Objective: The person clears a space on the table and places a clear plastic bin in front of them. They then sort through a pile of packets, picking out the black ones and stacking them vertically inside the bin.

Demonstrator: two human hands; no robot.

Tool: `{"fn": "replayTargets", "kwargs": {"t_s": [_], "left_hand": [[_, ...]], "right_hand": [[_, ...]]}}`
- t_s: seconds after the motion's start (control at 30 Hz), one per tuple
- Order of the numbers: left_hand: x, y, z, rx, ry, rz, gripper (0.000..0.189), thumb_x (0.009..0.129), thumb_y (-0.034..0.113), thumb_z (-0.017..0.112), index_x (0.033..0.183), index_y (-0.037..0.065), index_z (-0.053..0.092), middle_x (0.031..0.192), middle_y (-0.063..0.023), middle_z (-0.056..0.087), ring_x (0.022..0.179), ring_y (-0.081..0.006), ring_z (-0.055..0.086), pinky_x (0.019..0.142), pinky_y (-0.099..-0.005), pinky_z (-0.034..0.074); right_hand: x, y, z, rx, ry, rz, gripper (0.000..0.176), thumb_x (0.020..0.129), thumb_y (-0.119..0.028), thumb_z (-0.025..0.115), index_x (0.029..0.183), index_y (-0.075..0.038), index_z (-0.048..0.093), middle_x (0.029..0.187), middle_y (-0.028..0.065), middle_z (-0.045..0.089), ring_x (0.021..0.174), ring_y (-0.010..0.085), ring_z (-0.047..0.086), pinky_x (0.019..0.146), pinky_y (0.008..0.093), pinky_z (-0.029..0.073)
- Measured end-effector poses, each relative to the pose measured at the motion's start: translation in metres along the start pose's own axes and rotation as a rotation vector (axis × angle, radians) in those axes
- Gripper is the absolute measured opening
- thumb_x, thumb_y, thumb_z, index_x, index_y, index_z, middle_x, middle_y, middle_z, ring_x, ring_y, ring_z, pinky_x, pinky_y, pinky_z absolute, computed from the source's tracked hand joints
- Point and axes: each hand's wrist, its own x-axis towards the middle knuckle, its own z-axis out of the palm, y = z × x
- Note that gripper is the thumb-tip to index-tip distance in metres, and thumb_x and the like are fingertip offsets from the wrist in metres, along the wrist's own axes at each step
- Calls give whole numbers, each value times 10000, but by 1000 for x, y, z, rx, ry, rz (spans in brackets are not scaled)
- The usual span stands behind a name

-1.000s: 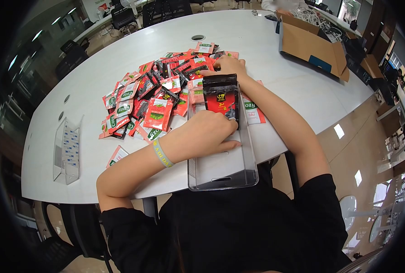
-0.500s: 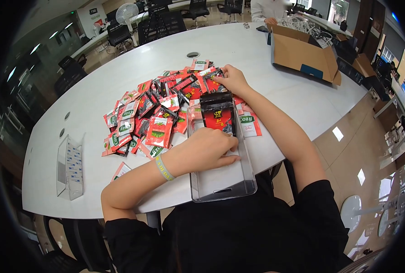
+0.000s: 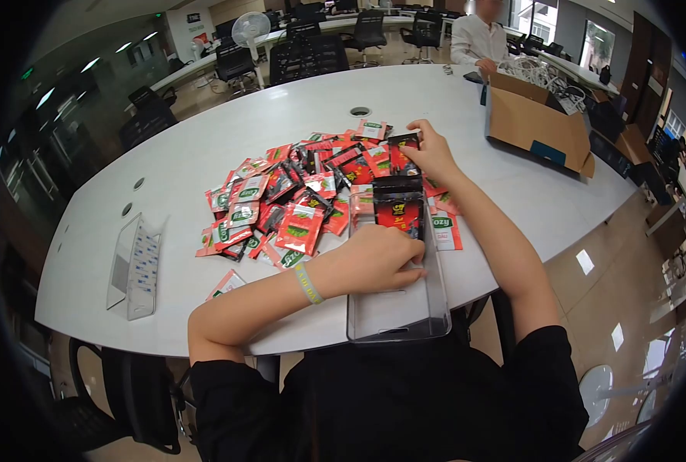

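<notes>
My left hand [image 3: 383, 259] reaches into a long clear plastic tray [image 3: 440, 308] at the table's front edge. Its fingers are curled at the lower edge of black-and-red coffee sachets [image 3: 398, 208] standing at the tray's far end; the fingertips are partly hidden. Beyond the tray, my right hand [image 3: 434, 156] pinches another black-and-red coffee sachet [image 3: 404, 156] at the right side of a heap. This heap mixes such coffee sachets with red-and-white Cozy tea sachets [image 3: 298, 229]. One Cozy sachet [image 3: 446, 232] lies right of the tray, under my right forearm.
A second clear plastic holder [image 3: 136, 269] stands on the white table [image 3: 181, 200] at the left. An open cardboard box [image 3: 539, 127] is at the back right, near white cables [image 3: 539, 73] and a person in a white shirt [image 3: 478, 40]. A cable hole [image 3: 360, 112] lies behind the heap.
The whole view has shifted, so things appear lower and further right. My right hand has drawn the coffee sachet slightly right, off the heap's edge. My left hand stays in the tray.
</notes>
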Motion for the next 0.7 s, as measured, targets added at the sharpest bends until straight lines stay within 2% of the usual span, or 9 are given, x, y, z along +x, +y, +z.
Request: {"fn": "replayTargets", "kwargs": {"t_s": [0.03, 0.07, 0.17, 0.33, 0.4, 0.43, 0.5, 0.63, 0.7], "left_hand": [[0, 0, 1, 2, 4, 12, 283, 832, 318, 591, 801, 37, 605, 677, -80, 635, 640, -248, 628, 570, -358, 476], [-1, 0, 0, -7, 14, 18, 284, 831, 319, 593, 799, 37, 606, 675, -82, 635, 641, -248, 628, 568, -359, 476], [-1, -1, 1, -4, -29, 1, 297, 832, 328, 592, 805, 33, 608, 674, -83, 635, 645, -251, 628, 569, -361, 477], [0, -1, 1, -11, -37, -5, 317, 837, 340, 585, 814, 25, 613, 669, -88, 632, 643, -255, 626, 572, -365, 477], [0, -2, 1, -10, -43, -1, 316, 837, 340, 585, 822, 25, 613, 663, -87, 627, 639, -255, 624, 574, -364, 477], [0, -2, 2, -14, -43, 1, 316, 837, 340, 585, 822, 25, 613, 663, -87, 627, 639, -255, 624, 574, -364, 477], [0, -3, 3, -7, -45, 5, 315, 836, 339, 590, 831, 25, 613, 659, -85, 624, 636, -254, 623, 572, -367, 475], [0, -2, 2, -16, -67, -4, 312, 833, 336, 595, 841, 25, 611, 656, -83, 623, 632, -254, 621, 569, -371, 471], [0, -1, 2, -26, -59, -5, 310, 830, 333, 601, 843, 23, 610, 653, -84, 621, 635, -256, 621, 569, -376, 470]], "right_hand": [[-3, -8, -5, -82, -53, 21, 423, 720, -139, 715, 1074, -35, 510, 727, 51, 565, 610, 119, 501, 575, 256, 421], [-4, -7, -5, -64, -50, -11, 403, 720, -122, 702, 1073, -37, 529, 750, 45, 578, 616, 104, 491, 585, 245, 421], [-5, -6, -2, 80, -156, -15, 352, 719, -108, 692, 1031, -26, 551, 767, 41, 589, 627, 90, 489, 590, 248, 422], [-8, -15, -1, 71, -135, -81, 320, 724, -131, 685, 999, -25, 561, 754, 36, 591, 642, 81, 496, 592, 253, 422], [-11, -27, -5, -30, -159, -28, 299, 718, -149, 684, 971, -44, 566, 804, 117, 639, 697, 236, 606, 657, 331, 470], [-12, -26, -4, -34, -160, -25, 299, 718, -149, 684, 971, -44, 566, 804, 117, 639, 697, 236, 606, 657, 331, 470], [-13, -26, -2, -107, -126, -148, 293, 729, -165, 673, 970, -53, 550, 834, 144, 645, 753, 296, 623, 677, 372, 473], [-14, -34, -3, -177, -131, -66, 277, 742, -181, 665, 959, -61, 540, 868, 156, 649, 808, 326, 626, 691, 400, 469], [-13, -40, -9, -127, -47, -56, 302, 747, -183, 663, 1001, -64, 552, 880, 147, 652, 807, 319, 627, 693, 397, 471]]}}
